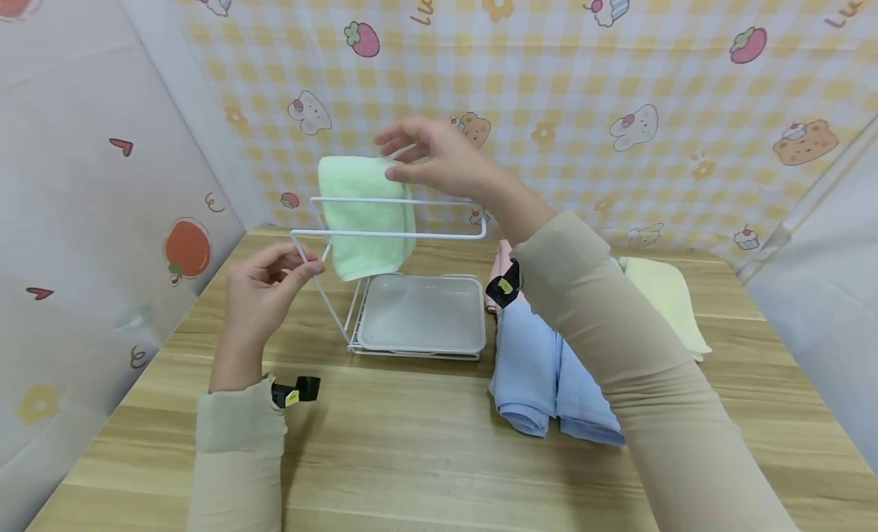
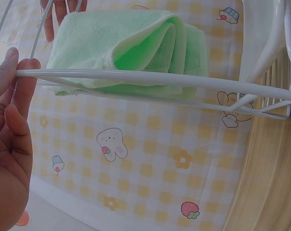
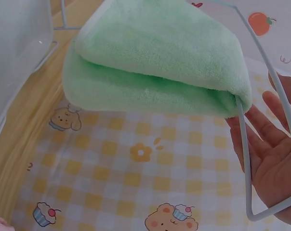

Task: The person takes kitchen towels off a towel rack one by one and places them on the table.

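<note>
A white wire rack (image 1: 439, 235) stands on the table, its bars raised over a pale grey tray (image 1: 421, 311) in its base. Folded over one of the upper bars hangs a light green towel (image 1: 363, 183), whose layers show in the left wrist view. With thumb and fingertips, my left hand (image 1: 257, 299) pinches the rack's left side wire near the top. My right hand (image 1: 442, 155) is at the towel's upper right corner, fingers loosely extended. In the right wrist view its fingertips lie right by the towel's edge, partly behind the rack's wire.
Right of the rack, rolled or folded blue towels (image 1: 524, 364) lie on the wooden table (image 1: 398, 440), partly under my right forearm. A pink cloth (image 1: 503, 256) and a pale yellow towel (image 1: 661, 292) lie beyond them. A patterned checked curtain (image 1: 549, 75) closes off the back.
</note>
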Motion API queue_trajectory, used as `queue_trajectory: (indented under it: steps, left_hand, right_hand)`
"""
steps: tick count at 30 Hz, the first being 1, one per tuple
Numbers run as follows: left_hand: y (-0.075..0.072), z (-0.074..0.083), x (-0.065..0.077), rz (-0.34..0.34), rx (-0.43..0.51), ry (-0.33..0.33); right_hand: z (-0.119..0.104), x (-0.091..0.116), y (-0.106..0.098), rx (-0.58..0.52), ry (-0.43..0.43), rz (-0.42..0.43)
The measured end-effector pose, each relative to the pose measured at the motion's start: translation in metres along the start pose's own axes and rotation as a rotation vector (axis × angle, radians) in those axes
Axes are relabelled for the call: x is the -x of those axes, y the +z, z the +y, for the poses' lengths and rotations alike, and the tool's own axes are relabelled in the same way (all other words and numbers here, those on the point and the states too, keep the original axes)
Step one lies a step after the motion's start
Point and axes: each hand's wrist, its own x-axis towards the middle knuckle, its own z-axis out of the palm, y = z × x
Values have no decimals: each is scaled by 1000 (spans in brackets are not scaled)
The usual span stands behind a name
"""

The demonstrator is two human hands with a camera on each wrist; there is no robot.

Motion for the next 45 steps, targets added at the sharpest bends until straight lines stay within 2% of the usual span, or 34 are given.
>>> queue_trajectory:
  steps: [10, 18, 25, 33, 39, 45]
  left_hand:
    - [3, 2, -2, 14, 18, -35]
    - [3, 1, -1, 9, 26, -53]
    - [2, 2, -1, 10, 30, -40]
    - [1, 2, -2, 5, 36, -42]
    - [2, 4, -1, -2, 33, -64]
    - [1, 4, 0, 9, 36, -55]
  right_hand:
    - [2, -1, 1, 62, 28, -96]
    - [3, 0, 2, 131, 53, -110]
    - [2, -1, 2, 207, 86, -62]
    - [2, 0, 2, 232, 113, 38]
    - [5, 2, 2, 217, 77, 92]
    - [5, 4, 3, 199, 19, 133]
